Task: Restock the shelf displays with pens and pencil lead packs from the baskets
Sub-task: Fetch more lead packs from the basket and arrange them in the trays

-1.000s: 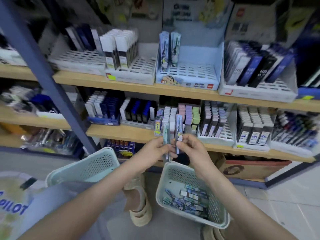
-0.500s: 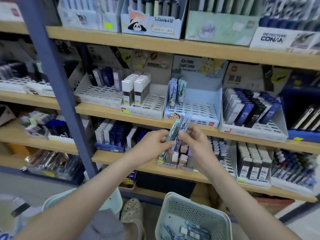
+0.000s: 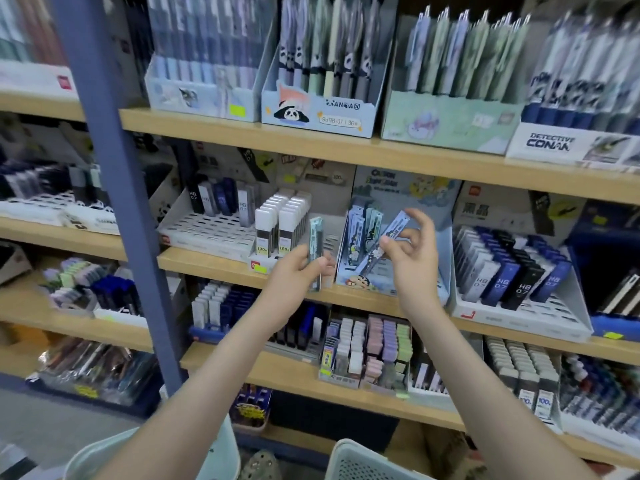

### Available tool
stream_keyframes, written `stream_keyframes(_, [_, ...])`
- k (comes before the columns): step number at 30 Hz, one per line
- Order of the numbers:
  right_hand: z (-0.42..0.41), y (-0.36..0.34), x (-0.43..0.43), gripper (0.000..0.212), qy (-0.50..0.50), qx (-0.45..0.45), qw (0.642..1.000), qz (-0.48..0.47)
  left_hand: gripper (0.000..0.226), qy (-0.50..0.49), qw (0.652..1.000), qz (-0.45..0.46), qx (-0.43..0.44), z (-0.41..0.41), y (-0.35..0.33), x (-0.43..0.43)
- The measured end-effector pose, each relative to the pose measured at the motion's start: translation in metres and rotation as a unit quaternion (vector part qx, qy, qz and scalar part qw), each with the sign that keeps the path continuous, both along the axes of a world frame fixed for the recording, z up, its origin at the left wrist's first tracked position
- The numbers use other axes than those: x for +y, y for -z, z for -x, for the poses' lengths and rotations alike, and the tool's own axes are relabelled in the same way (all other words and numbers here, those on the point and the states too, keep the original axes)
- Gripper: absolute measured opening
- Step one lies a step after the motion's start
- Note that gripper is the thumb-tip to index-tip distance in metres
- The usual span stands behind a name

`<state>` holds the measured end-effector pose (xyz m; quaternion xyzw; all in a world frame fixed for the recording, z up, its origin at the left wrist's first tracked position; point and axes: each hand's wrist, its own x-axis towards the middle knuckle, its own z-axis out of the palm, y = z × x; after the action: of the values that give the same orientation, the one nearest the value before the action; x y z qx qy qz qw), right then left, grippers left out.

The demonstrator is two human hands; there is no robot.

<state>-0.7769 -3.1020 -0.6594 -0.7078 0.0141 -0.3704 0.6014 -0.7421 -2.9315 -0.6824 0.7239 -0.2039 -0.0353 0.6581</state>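
My left hand grips a small stack of light blue pencil lead packs, held upright in front of the middle shelf. My right hand pinches a single blue lead pack tilted, its lower end inside the pale blue cartoon display tray. Two matching packs stand at the tray's back left. The two hands are apart. The rim of a mint basket shows at the bottom, below my right arm.
A second mint basket sits at bottom left. A blue shelf post rises left of my left arm. White trays of HB lead boxes flank the blue tray. Pen display boxes line the shelf above.
The view tilted up from the baskets to the shelves. Both hands rose together, then separated; the right hand carried one pack right into the pale blue tray, the left kept the others.
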Motion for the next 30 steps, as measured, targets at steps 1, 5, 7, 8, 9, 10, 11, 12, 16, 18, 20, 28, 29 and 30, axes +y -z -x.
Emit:
stream_keyframes(1, [-0.004, 0.0, 0.001, 0.045, 0.005, -0.007, 1.0, -0.005, 0.023, -0.006, 1.0, 0.005, 0.0, -0.003, 0.0, -0.002])
stream_keyframes(5, [-0.012, 0.002, 0.003, 0.044, 0.01, -0.027, 1.0, 0.006, 0.016, -0.001, 0.999, 0.046, 0.001, -0.009, -0.003, -0.011])
stream_keyframes(7, [-0.014, 0.004, 0.002, 0.047, -0.012, -0.018, 0.999, 0.047, 0.016, 0.008, 0.998, 0.068, -0.002, -0.012, -0.004, -0.013])
stream_keyframes(8, [-0.014, 0.005, 0.002, 0.048, -0.025, -0.008, 0.997, 0.067, 0.016, 0.012, 0.997, 0.073, -0.004, -0.013, -0.004, -0.014])
stream_keyframes(9, [-0.015, 0.006, 0.001, 0.049, -0.036, 0.0, 0.995, 0.089, 0.015, 0.016, 0.997, 0.075, -0.004, -0.014, -0.004, -0.013])
stream_keyframes(10, [-0.016, 0.006, -0.001, 0.049, -0.043, 0.009, 0.993, 0.113, 0.015, 0.02, 0.997, 0.079, -0.004, -0.015, -0.004, -0.013])
stream_keyframes(11, [-0.017, 0.005, -0.002, 0.049, -0.047, 0.019, 0.989, 0.14, 0.014, 0.023, 0.996, 0.085, -0.003, -0.016, -0.003, -0.012])
stream_keyframes(12, [-0.018, 0.003, -0.003, 0.048, -0.053, 0.032, 0.984, 0.169, 0.014, 0.025, 0.995, 0.092, -0.001, -0.017, -0.003, -0.012])
stream_keyframes(16, [-0.023, -0.004, -0.005, 0.044, -0.051, 0.073, 0.96, 0.264, 0.013, 0.019, 0.995, 0.096, -0.004, -0.018, -0.005, -0.008])
stream_keyframes(18, [-0.023, -0.005, -0.006, 0.043, -0.043, 0.08, 0.953, 0.288, 0.012, 0.019, 0.996, 0.088, -0.01, -0.017, -0.005, -0.007])
stream_keyframes(20, [-0.023, -0.004, -0.007, 0.044, -0.033, 0.084, 0.946, 0.312, 0.012, 0.023, 0.996, 0.084, -0.014, -0.016, -0.005, -0.007])
stream_keyframes(28, [-0.024, -0.004, -0.002, 0.051, -0.059, 0.125, 0.888, 0.439, 0.015, 0.026, 0.996, 0.084, -0.003, -0.013, -0.005, -0.012])
stream_keyframes(29, [-0.025, -0.003, -0.003, 0.052, -0.055, 0.125, 0.89, 0.436, 0.015, 0.025, 0.996, 0.086, -0.001, -0.013, -0.005, -0.013])
stream_keyframes(30, [-0.025, -0.001, -0.004, 0.052, -0.043, 0.119, 0.894, 0.429, 0.015, 0.024, 0.996, 0.086, 0.001, -0.012, -0.005, -0.013])
